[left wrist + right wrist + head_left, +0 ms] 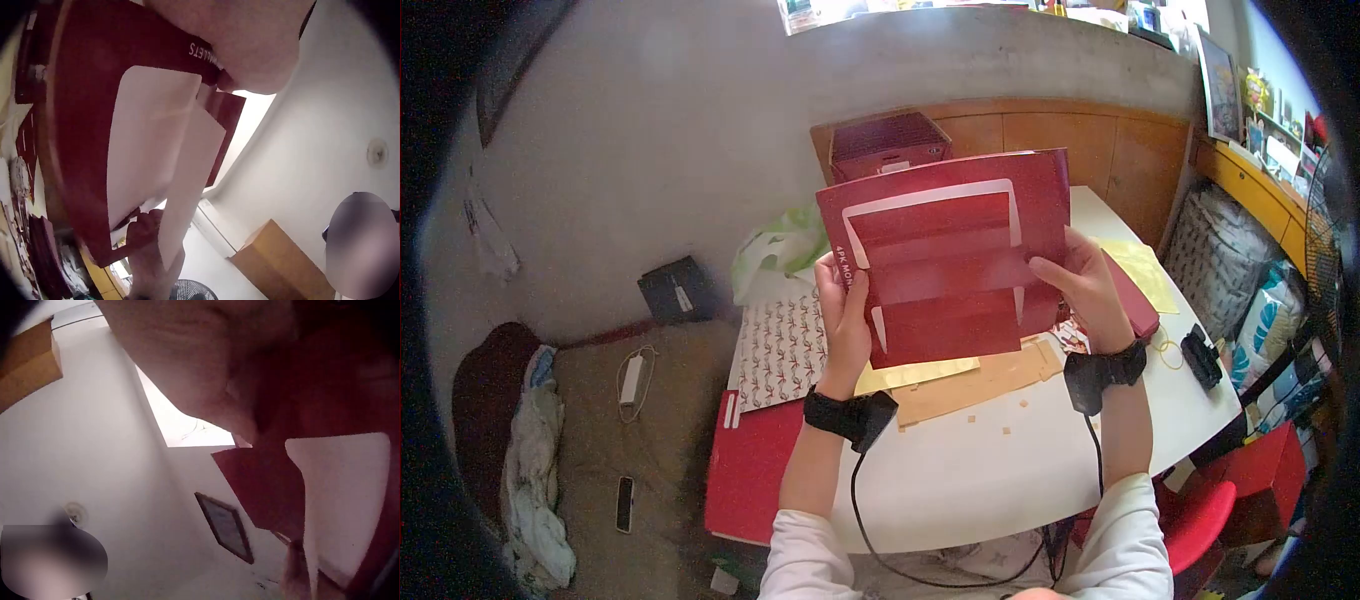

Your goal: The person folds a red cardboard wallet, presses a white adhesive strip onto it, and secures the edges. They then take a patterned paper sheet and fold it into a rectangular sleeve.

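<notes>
Both hands hold up a dark red cardboard packet point(945, 270) above the table. It has a large window cut-out with pale edges, and white lettering beginning "4PK" runs along its left side. My left hand point(845, 320) grips the left edge, thumb on the near face. At the opposite edge, the right hand point(1090, 290) pinches the board with its thumb across the front. The left wrist view shows the packet point(81, 156) with a pale flap point(194, 156) standing at the opening. In the right wrist view, the right hand point(187, 356) overlaps the red board.
A white table point(980, 490) carries a brown cardboard strip point(970, 395) with small scraps, a patterned sheet point(780, 350), a yellow sheet point(1145, 275) and a black object point(1200, 360). A red box point(890, 140) stands behind. A plastic bag point(770, 255) lies at the left.
</notes>
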Demonstrator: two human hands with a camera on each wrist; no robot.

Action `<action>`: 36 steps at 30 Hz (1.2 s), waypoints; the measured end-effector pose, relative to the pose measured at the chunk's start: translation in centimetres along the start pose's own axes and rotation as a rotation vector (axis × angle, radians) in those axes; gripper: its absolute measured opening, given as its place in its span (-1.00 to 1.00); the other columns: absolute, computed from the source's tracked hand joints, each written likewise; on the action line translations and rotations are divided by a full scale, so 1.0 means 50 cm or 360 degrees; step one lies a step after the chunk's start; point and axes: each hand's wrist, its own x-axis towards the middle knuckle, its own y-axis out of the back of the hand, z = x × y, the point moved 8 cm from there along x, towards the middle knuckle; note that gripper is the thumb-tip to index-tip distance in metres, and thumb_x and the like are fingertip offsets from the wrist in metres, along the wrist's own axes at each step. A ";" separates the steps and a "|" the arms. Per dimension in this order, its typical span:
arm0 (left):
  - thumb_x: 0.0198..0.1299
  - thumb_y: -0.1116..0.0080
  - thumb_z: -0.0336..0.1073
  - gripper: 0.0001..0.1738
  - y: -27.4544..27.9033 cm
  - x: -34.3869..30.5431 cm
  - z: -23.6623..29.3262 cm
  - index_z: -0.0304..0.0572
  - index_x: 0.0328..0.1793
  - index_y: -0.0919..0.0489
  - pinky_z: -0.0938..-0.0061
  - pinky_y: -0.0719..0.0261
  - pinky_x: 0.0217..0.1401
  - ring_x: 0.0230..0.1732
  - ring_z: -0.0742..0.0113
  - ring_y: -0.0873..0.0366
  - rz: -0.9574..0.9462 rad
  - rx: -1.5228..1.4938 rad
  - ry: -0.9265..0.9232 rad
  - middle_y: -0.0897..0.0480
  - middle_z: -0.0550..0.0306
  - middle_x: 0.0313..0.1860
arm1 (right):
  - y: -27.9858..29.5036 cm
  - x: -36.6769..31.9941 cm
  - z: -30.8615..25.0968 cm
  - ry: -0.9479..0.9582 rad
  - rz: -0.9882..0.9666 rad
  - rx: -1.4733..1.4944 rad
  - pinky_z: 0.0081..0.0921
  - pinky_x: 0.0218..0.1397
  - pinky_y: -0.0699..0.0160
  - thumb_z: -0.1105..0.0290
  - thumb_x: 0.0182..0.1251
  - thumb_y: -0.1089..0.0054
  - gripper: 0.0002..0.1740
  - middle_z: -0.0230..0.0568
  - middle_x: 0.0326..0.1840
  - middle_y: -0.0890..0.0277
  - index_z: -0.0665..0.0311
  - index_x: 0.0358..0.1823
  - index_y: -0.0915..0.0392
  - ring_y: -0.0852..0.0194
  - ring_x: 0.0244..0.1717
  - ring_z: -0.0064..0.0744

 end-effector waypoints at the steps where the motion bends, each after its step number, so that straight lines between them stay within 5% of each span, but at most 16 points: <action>1: 0.31 0.16 -0.31 -0.68 0.002 0.000 -0.002 -0.27 0.11 -0.15 0.50 -0.16 0.21 0.08 0.45 -0.27 -0.0001 0.0001 0.0000 -0.35 0.11 0.03 | -0.005 -0.003 0.004 -0.0052 -0.0014 0.0145 -0.54 0.00 -0.43 0.51 0.12 -0.22 -0.61 -0.26 -0.07 -0.50 0.41 0.00 -0.41 -0.44 -0.10 -0.51; 7: 0.26 0.11 -0.41 -0.63 0.007 -0.001 0.008 -0.27 0.15 -0.13 0.47 -0.18 0.20 0.09 0.40 -0.28 0.0062 0.0080 -0.0082 -0.35 0.05 0.04 | -0.005 -0.030 0.053 -0.0364 0.0114 0.0193 -0.51 0.04 -0.40 0.47 0.14 -0.22 -0.63 -0.33 -0.07 -0.47 0.33 0.00 -0.41 -0.41 -0.07 -0.51; 10: 0.18 0.00 -0.42 -0.53 0.006 -0.002 0.039 -0.26 0.17 -0.11 0.44 -0.19 0.19 0.09 0.34 -0.30 0.0179 0.0081 -0.0373 -0.36 0.02 0.03 | -0.005 -0.027 0.071 -0.0453 0.0036 0.0102 -0.52 0.03 -0.40 0.44 0.15 -0.21 -0.61 -0.35 -0.08 -0.48 0.30 0.02 -0.40 -0.41 -0.07 -0.52; 12: 0.08 -0.11 -0.42 -0.43 0.010 -0.016 0.087 -0.24 0.19 -0.13 0.29 -0.20 0.20 0.08 0.20 -0.31 0.0447 0.0639 -0.0923 -0.36 -0.04 0.03 | -0.008 -0.023 0.072 -0.0398 -0.0031 0.0046 -0.52 0.01 -0.41 0.42 0.17 -0.20 -0.62 -0.37 -0.09 -0.48 0.29 0.02 -0.40 -0.40 -0.08 -0.53; 13: 0.08 -0.11 -0.42 -0.43 0.012 -0.017 0.093 -0.24 0.19 -0.13 0.29 -0.20 0.20 0.08 0.20 -0.31 0.0448 0.0641 -0.0921 -0.36 -0.04 0.03 | -0.010 -0.023 0.072 -0.0400 -0.0033 0.0047 -0.52 0.01 -0.41 0.42 0.17 -0.20 -0.62 -0.37 -0.09 -0.48 0.29 0.02 -0.40 -0.40 -0.08 -0.53; 15: -0.02 -0.17 -0.39 -0.44 -0.030 -0.046 0.140 -0.19 0.15 -0.25 0.11 -0.19 0.19 0.11 0.06 -0.29 0.0570 0.1771 -0.1373 -0.34 -0.06 0.07 | -0.007 -0.021 0.075 -0.0425 0.0070 0.0100 -0.52 0.00 -0.41 0.40 0.19 -0.18 -0.63 -0.37 -0.08 -0.48 0.30 0.02 -0.40 -0.40 -0.09 -0.53; 16: -0.02 -0.17 -0.39 -0.44 -0.029 -0.052 0.138 -0.19 0.15 -0.25 0.11 -0.19 0.19 0.11 0.06 -0.29 0.0574 0.1775 -0.1371 -0.34 -0.06 0.07 | -0.006 -0.020 0.080 -0.0427 0.0064 0.0100 -0.52 0.00 -0.41 0.40 0.19 -0.18 -0.63 -0.37 -0.08 -0.48 0.30 0.02 -0.40 -0.40 -0.09 -0.53; 18: -0.06 -0.27 -0.17 -0.41 -0.089 -0.055 0.091 -0.10 0.12 -0.33 -0.03 0.01 0.31 0.23 -0.04 -0.18 -0.0157 0.2008 -0.1296 -0.29 -0.10 0.17 | -0.004 -0.017 0.091 -0.0433 0.0090 0.0009 -0.53 0.00 -0.40 0.40 0.22 -0.14 -0.61 -0.37 -0.05 -0.47 0.30 0.07 -0.36 -0.39 -0.08 -0.53; 20: -0.07 -0.26 -0.06 -0.36 -0.133 -0.063 0.066 -0.11 0.15 -0.37 -0.04 0.05 0.34 0.29 -0.05 -0.12 -0.0430 0.2007 -0.1266 -0.24 -0.05 0.25 | -0.021 -0.019 0.086 -0.0422 0.0048 0.0040 -0.53 0.01 -0.39 0.40 0.23 -0.13 -0.60 -0.37 -0.04 -0.46 0.29 0.09 -0.35 -0.38 -0.06 -0.53; 24: -0.12 -0.19 0.17 -0.16 -0.149 -0.065 0.036 -0.14 0.26 -0.29 -0.06 0.07 0.35 0.35 -0.03 -0.06 -0.0624 0.2075 -0.1176 -0.17 -0.03 0.33 | -0.041 -0.022 0.100 -0.0423 -0.0088 0.0186 -0.53 0.04 -0.38 0.40 0.23 -0.13 -0.58 -0.36 -0.01 -0.45 0.26 0.13 -0.34 -0.36 -0.01 -0.53; 30: -0.31 -0.22 0.25 0.01 -0.147 -0.065 0.044 -0.22 0.26 -0.28 -0.05 0.05 0.36 0.34 -0.02 -0.08 -0.0697 0.1953 -0.1101 -0.18 -0.01 0.32 | -0.058 -0.041 0.116 -0.0703 -0.0163 0.0357 -0.50 0.06 -0.39 0.41 0.23 -0.13 -0.56 -0.32 0.01 -0.45 0.31 0.14 -0.33 -0.38 -0.01 -0.50; 36: -0.32 -0.27 0.13 -0.03 -0.150 -0.066 0.055 -0.23 0.25 -0.28 0.08 -0.09 0.33 0.29 0.09 -0.13 -0.0672 0.2038 -0.1122 -0.23 0.04 0.24 | -0.068 -0.045 0.111 -0.0715 -0.0188 0.0386 -0.50 0.06 -0.39 0.41 0.23 -0.13 -0.56 -0.31 0.03 -0.44 0.31 0.13 -0.34 -0.39 -0.01 -0.48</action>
